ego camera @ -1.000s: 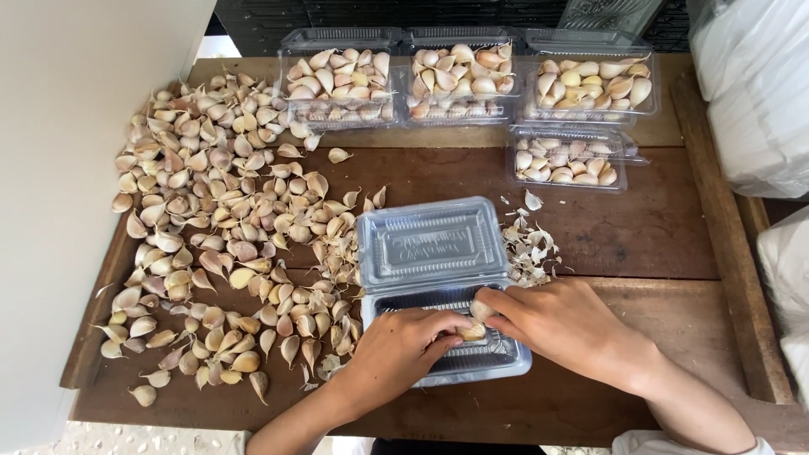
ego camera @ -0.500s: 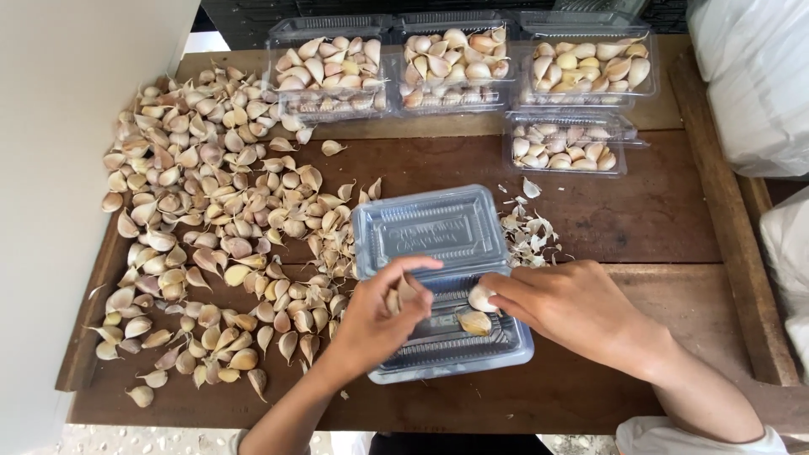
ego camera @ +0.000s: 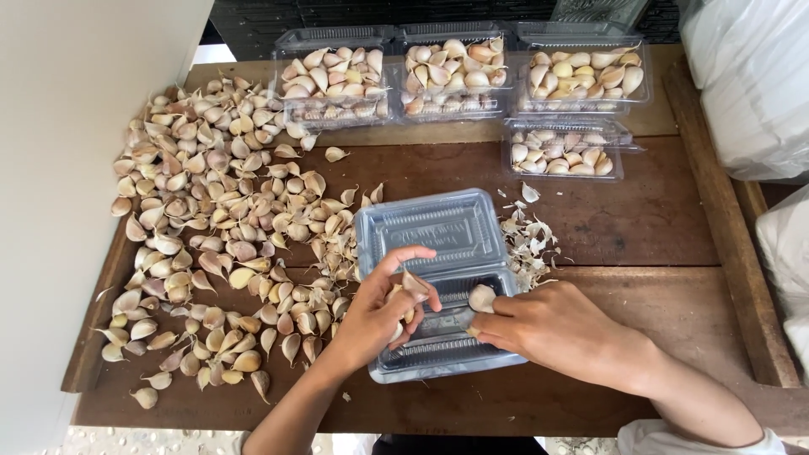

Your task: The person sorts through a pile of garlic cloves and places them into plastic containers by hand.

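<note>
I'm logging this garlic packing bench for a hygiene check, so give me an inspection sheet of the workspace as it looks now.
Surface: wooden table, dark, worn, with raised edges.
Job's things: open clear clamshell box; garlic clove at the right fingertips; clove in the left hand.
Clutter: loose garlic cloves spread on the left; papery skins beside the box.
Grippers: left hand and right hand over the box tray.
Cables: nothing seen.
Surroundings: four filled boxes at the back; white bags on the right.
</note>
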